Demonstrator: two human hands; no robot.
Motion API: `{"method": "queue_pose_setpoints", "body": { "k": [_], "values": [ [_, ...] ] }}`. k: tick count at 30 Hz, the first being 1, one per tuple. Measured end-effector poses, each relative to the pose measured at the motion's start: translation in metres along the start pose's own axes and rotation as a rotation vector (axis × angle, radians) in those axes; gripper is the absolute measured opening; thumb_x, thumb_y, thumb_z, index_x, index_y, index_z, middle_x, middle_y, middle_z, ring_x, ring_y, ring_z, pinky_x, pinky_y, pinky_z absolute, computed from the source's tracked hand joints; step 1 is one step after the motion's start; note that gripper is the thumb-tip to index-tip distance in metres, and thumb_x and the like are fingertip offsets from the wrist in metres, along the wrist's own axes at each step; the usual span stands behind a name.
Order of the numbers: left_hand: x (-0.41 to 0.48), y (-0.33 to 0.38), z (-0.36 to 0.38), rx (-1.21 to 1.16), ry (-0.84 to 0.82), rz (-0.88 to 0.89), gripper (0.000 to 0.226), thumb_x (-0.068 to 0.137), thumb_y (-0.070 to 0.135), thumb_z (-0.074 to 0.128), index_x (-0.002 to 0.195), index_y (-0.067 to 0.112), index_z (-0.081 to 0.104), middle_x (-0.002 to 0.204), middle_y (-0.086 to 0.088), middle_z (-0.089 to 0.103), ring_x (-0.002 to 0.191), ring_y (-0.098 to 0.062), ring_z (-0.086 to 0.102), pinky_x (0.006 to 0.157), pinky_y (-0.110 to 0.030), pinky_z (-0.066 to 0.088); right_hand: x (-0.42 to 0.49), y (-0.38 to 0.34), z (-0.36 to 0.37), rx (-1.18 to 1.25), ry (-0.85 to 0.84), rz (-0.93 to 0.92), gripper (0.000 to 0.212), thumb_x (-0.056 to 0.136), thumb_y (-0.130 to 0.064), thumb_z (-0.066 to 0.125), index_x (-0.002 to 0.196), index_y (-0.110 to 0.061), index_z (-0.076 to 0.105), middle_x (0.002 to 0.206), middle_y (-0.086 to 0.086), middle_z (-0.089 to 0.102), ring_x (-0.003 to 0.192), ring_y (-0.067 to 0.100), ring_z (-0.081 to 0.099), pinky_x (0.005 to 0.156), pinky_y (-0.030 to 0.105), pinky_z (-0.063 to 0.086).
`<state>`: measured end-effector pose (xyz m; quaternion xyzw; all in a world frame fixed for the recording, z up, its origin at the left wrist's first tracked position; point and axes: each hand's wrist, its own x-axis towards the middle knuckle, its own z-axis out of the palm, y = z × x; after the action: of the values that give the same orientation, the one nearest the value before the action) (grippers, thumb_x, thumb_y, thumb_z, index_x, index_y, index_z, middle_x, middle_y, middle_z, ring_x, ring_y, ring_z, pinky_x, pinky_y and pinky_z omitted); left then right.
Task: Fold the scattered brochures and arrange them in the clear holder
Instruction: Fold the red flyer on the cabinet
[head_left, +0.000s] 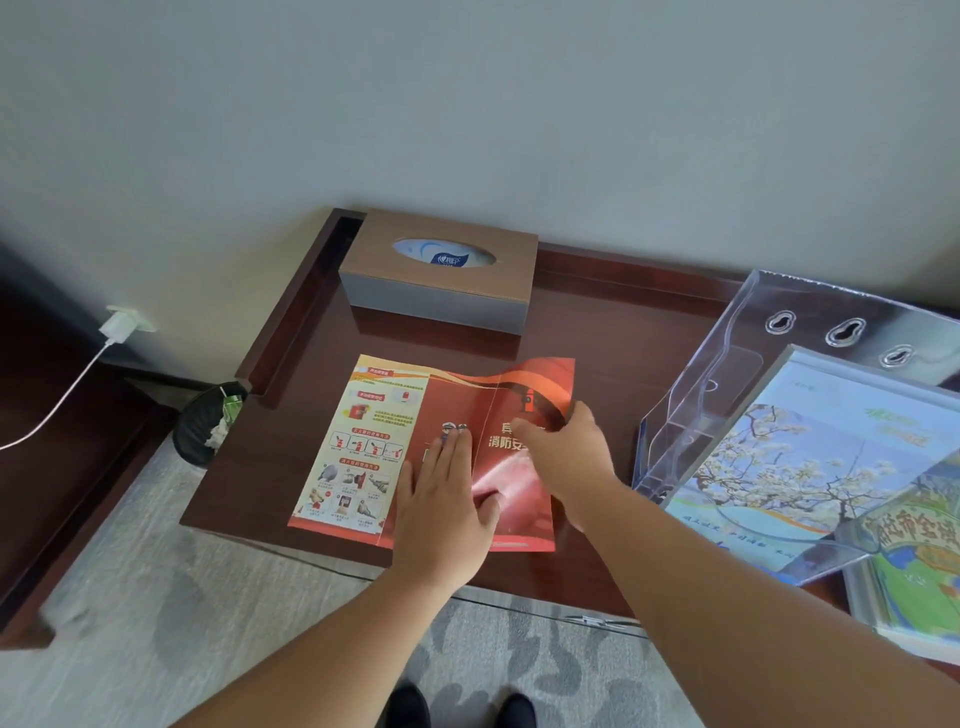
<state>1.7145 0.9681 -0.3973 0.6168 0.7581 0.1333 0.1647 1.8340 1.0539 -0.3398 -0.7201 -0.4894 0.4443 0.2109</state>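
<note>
A red fire-safety brochure (374, 452) lies unfolded on the dark wooden table (597, 322). My left hand (441, 509) presses flat on its middle panel with straight fingers. My right hand (566, 457) grips the right panel near its outer edge, and that panel curls up off the table. The clear holder (727, 374) lies tilted at the right, with a blossom-picture brochure (789, 457) inside it.
A brown tissue box (441, 275) stands at the back of the table. More brochures (914, 597) are stacked at the right edge under the holder. A black bin (208, 421) sits on the floor to the left, near a wall charger (117, 325).
</note>
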Motion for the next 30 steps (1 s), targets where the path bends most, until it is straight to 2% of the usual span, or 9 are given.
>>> {"method": "queue_pose_setpoints", "body": {
  "k": [3,6,9,12,16,22,25,27,30],
  "values": [
    [-0.001,0.000,-0.009,-0.097,0.004,-0.014,0.078,0.094,0.057,0.039,0.155,0.022,0.006,0.163,0.004,0.008,0.150,-0.014,0.005,0.121,-0.039,0.005,0.010,-0.005,-0.004,0.222,-0.054,0.047,0.023,0.084,-0.022,0.071,0.104,-0.012,0.066,0.086,0.002,0.068,0.072,0.016,0.061,0.063,0.029,0.051],
    [0.005,0.004,-0.028,-0.217,0.028,-0.040,0.074,0.095,0.059,0.038,0.155,0.025,0.010,0.163,0.004,0.013,0.149,-0.016,0.012,0.122,-0.042,0.012,0.012,-0.012,-0.010,0.359,-0.135,0.010,0.011,0.084,-0.014,0.071,0.094,-0.019,0.071,0.093,0.005,0.074,0.084,0.021,0.067,0.082,0.037,0.053],
    [0.016,0.016,-0.058,-0.412,0.069,-0.057,0.065,0.096,0.056,0.040,0.151,0.028,0.022,0.155,0.005,0.033,0.143,-0.016,0.030,0.114,-0.046,0.032,0.009,-0.028,-0.018,0.463,-0.205,-0.046,0.011,0.085,-0.011,0.071,0.092,-0.020,0.071,0.089,0.007,0.076,0.085,0.028,0.073,0.080,0.044,0.059],
    [0.028,0.029,-0.093,-0.459,0.124,-0.113,0.059,0.097,0.053,0.037,0.148,0.023,0.031,0.149,0.002,0.042,0.137,-0.017,0.040,0.111,-0.043,0.037,0.001,-0.049,-0.027,0.577,-0.302,-0.084,0.013,0.088,-0.012,0.069,0.100,-0.017,0.070,0.094,0.013,0.076,0.084,0.029,0.074,0.073,0.046,0.060],
    [0.039,0.039,-0.130,-0.554,0.151,-0.170,0.041,0.100,0.048,0.036,0.131,0.025,0.046,0.112,0.006,0.065,0.098,-0.014,0.064,0.081,-0.037,0.053,-0.012,-0.073,-0.032,0.675,-0.405,-0.149,0.016,0.092,-0.008,0.063,0.108,-0.012,0.066,0.099,0.013,0.075,0.087,0.028,0.074,0.070,0.042,0.060],
    [0.039,0.043,-0.142,-0.651,0.266,-0.249,0.027,0.101,0.028,0.042,0.088,0.017,0.063,0.080,0.004,0.066,0.075,-0.014,0.063,0.064,-0.032,0.051,-0.025,-0.086,-0.028,0.598,-0.381,-0.183,0.015,0.093,-0.009,0.064,0.107,-0.014,0.065,0.098,0.013,0.075,0.086,0.028,0.073,0.075,0.044,0.060],
    [0.037,0.042,-0.145,-0.692,0.372,-0.249,0.022,0.099,0.020,0.043,0.086,0.014,0.061,0.079,0.005,0.062,0.074,-0.012,0.058,0.060,-0.028,0.045,-0.027,-0.086,-0.025,0.510,-0.270,-0.219,0.024,0.090,-0.016,0.068,0.112,-0.015,0.059,0.105,0.009,0.072,0.091,0.023,0.072,0.085,0.044,0.057],
    [0.034,0.042,-0.146,-0.767,0.388,-0.227,0.022,0.100,0.019,0.043,0.087,0.013,0.060,0.081,0.000,0.063,0.076,-0.017,0.060,0.065,-0.034,0.048,-0.028,-0.085,-0.027,0.545,-0.307,-0.190,0.035,0.091,-0.018,0.068,0.122,-0.014,0.054,0.111,0.010,0.070,0.097,0.027,0.071,0.090,0.050,0.055],
    [0.029,0.043,-0.145,-0.813,0.356,-0.222,0.024,0.101,0.022,0.043,0.087,0.012,0.060,0.083,-0.004,0.065,0.078,-0.021,0.062,0.066,-0.035,0.052,-0.031,-0.085,-0.030,0.564,-0.395,-0.176,0.020,0.095,-0.012,0.059,0.115,-0.012,0.062,0.106,0.012,0.072,0.092,0.027,0.071,0.085,0.047,0.057]
  ]
}}
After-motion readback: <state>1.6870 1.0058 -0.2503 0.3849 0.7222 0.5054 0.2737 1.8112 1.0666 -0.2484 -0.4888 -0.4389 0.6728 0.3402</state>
